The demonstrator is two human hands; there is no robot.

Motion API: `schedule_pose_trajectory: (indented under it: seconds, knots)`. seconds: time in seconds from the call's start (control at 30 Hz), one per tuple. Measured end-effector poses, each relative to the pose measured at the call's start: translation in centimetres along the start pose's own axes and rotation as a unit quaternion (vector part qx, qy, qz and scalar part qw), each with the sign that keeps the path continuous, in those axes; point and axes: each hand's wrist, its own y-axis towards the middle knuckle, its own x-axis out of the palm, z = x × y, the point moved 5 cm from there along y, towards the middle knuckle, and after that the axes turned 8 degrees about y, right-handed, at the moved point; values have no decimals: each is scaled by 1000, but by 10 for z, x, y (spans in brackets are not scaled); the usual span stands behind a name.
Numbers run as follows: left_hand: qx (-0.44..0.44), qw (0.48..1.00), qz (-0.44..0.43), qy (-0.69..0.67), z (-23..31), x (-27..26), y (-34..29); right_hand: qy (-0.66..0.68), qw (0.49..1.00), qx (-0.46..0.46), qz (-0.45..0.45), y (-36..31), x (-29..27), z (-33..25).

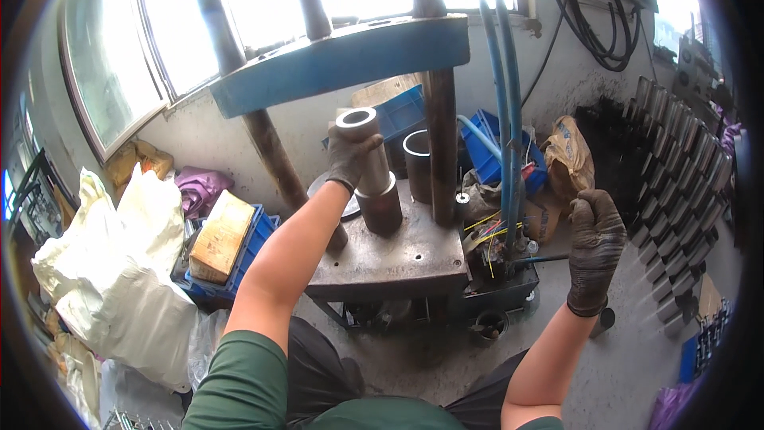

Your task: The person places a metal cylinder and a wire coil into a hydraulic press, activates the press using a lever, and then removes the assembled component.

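Note:
My left hand [345, 159], in a dark work glove, is closed round a thick-walled grey metal tube [372, 173]. The tube stands upright, its hollow top end showing above my fingers. Its lower end meets a wider dark cylinder with a bright rim [380, 213], which sits on the steel bed [414, 256] of a column press. Out to the right, my gloved right hand [595, 251] is curled closed. A thin dark rod [549, 258] runs from the press side to that hand; whether the fingers grip anything is hidden.
The blue press crosshead [350, 64] spans above the tube, between steel columns [442, 147]. Another dark open cylinder [416, 166] stands at the back of the bed. Blue hoses [510, 111] hang right. White sacks [119, 255] lie left; stacked metal tubes [676, 191] line the far right.

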Motion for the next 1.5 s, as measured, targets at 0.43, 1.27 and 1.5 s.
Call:
schedule_pose_trajectory:
  seconds: [0.43,1.27,1.5]
  knots:
    - [-292,895,89,326,-137,-85,-148,29,998,49,-7,-4,-9,8]
    - [122,988,25,-86,69,-23,41,-31,998,23,-43,-9,-2,-10]
    - [-35,995,-5,95,38,-9,49,-61,995,27,-74,-12,-6,-14]
